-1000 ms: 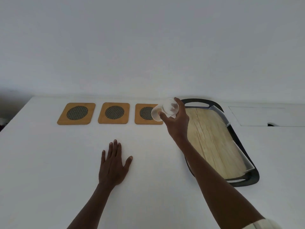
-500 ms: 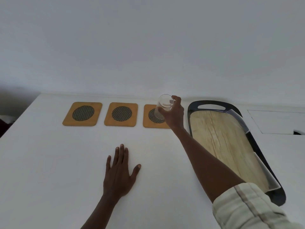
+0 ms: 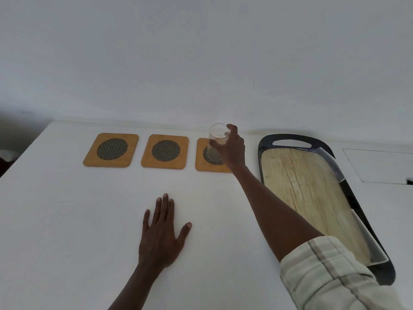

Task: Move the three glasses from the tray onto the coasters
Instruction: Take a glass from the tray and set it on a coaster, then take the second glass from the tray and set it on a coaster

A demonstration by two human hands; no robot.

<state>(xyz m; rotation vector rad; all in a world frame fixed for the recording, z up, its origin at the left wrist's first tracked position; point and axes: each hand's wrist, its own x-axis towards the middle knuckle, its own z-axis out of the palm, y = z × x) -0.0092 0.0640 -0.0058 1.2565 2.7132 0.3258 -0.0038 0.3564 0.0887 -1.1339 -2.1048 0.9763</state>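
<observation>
A clear glass (image 3: 216,142) stands upright over the right coaster (image 3: 202,164), with my right hand (image 3: 232,148) gripping its right side; whether its base touches the coaster I cannot tell. The middle coaster (image 3: 165,151) and the left coaster (image 3: 111,149) are wooden squares with dark mesh discs, both bare. The black tray (image 3: 295,139) with a pale wood-grain floor lies at the right and shows no glasses. My left hand (image 3: 162,233) lies flat on the white table, fingers spread, holding nothing.
The white table (image 3: 67,220) meets a white wall just behind the coasters. A rectangular panel outline (image 3: 377,165) is set into the surface right of the tray. The table's left edge drops off to a dark area.
My right hand has turned the glass from tilted to upright and lowered it over the right coaster. The view shifted, so the tray sits further right. My left hand stayed flat.
</observation>
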